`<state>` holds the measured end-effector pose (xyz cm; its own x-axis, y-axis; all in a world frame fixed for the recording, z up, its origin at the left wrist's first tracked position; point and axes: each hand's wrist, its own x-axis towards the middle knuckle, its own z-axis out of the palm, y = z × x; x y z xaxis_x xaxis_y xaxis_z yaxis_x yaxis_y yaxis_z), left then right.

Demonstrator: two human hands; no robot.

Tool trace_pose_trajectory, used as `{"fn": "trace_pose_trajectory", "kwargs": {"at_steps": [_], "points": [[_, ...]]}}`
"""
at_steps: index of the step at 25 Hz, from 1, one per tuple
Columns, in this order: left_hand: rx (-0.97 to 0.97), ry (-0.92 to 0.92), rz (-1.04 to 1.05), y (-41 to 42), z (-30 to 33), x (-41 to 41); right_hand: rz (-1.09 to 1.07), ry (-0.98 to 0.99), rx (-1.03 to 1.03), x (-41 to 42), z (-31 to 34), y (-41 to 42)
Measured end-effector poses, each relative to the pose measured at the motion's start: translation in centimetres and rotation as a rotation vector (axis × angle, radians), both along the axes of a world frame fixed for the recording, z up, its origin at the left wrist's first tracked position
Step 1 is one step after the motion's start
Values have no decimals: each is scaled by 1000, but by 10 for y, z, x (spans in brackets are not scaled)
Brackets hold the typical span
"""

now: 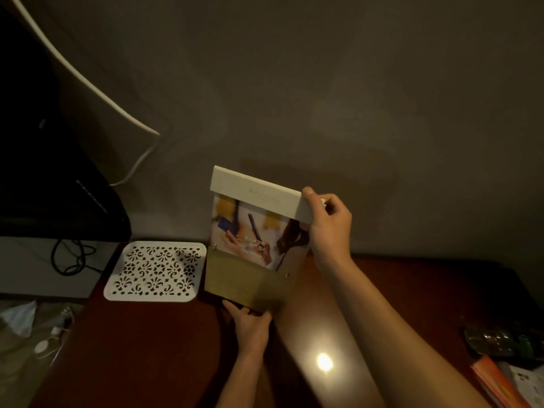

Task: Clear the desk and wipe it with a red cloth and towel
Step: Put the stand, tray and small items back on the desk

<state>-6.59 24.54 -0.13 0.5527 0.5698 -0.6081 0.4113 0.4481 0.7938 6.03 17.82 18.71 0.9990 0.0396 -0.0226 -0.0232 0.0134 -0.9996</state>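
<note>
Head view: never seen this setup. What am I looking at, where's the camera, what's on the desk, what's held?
There is no robot here. A person wears one wide-angle camera on the head, looking forward and down, so both bare arms reach in from the bottom edge.

The two hands hold a display stand with a white top bar, a printed photo and a gold base. The right hand has its grip on the top bar's end; the left hand holds the base from below.

On the dark red desk lie a white cut-out patterned tray, left of the stand, and a dark remote and papers at far right. A black screen stands at the left. No cloth or towel is visible.
</note>
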Motion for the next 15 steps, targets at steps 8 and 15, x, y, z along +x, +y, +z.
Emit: {"fn": "trace_pose_trajectory", "kwargs": {"at_steps": [8,15], "points": [[-147,-86,9,41,-34,16,88,-21,-70,38,-26,46],[-59,-112,58,66,-24,9,188,-36,-59,49,-33,46]]}}
